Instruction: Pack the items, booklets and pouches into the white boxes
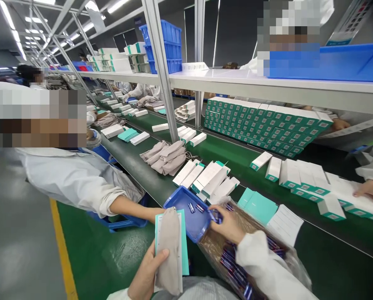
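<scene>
My left hand [149, 266] holds a grey cloth pouch [169, 250] upright, together with a teal booklet [185, 246] and a white sheet behind it. My right hand [225, 223] is closed on some small dark blue batteries at the right rim of a blue tray [192, 223]. Inside the tray lie a few loose batteries [195, 207]. Below my right forearm, a box lined with clear plastic [211, 246] contains many more batteries [233, 266].
White and teal boxes [210, 179] and grey pouches [167, 156] lie beyond the tray. Teal booklets [258, 204] sit to the right. A co-worker's arm [133, 208] reaches in from the left behind the pouch. Another person's hand [372, 191] touches boxes at right. A metal post [163, 75] rises ahead.
</scene>
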`<state>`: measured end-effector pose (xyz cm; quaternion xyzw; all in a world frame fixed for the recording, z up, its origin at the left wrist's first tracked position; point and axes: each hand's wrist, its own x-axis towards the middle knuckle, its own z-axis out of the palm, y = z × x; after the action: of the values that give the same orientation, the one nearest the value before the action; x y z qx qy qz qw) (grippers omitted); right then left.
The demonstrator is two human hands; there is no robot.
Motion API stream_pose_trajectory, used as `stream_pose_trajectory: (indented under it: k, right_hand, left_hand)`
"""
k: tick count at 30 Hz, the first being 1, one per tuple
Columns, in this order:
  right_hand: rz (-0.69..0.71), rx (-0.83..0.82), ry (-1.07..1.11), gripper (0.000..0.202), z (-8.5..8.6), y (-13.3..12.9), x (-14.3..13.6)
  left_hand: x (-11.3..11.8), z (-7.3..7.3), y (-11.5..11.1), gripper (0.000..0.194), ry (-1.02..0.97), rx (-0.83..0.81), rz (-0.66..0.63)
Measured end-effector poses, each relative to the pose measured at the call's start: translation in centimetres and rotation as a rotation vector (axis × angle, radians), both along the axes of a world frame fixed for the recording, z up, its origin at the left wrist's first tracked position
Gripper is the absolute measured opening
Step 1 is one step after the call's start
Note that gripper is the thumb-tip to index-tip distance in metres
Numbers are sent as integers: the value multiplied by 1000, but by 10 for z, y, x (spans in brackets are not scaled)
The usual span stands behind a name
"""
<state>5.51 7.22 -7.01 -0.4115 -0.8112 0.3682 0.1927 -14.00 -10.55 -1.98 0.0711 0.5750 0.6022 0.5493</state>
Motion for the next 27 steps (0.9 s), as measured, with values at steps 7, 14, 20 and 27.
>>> stream_pose_trajectory:
  k: [7, 14, 20, 27]
  right_hand:
    - [200, 200, -193, 29, -13, 9, -125]
    - [-16, 295, -144, 31, -19, 0, -15]
    - [-281, 245, -472, 64, -52, -41, 110]
    - [141, 223, -517, 69, -69, -80, 83]
  left_hand:
    - [-7, 2, 1, 94, 21, -88, -45]
    - [-10, 4, 10, 95, 33, -103, -102]
    - [-7, 0, 24, 95, 30, -61, -194]
    - [4, -15, 32, 83, 12, -16, -217]
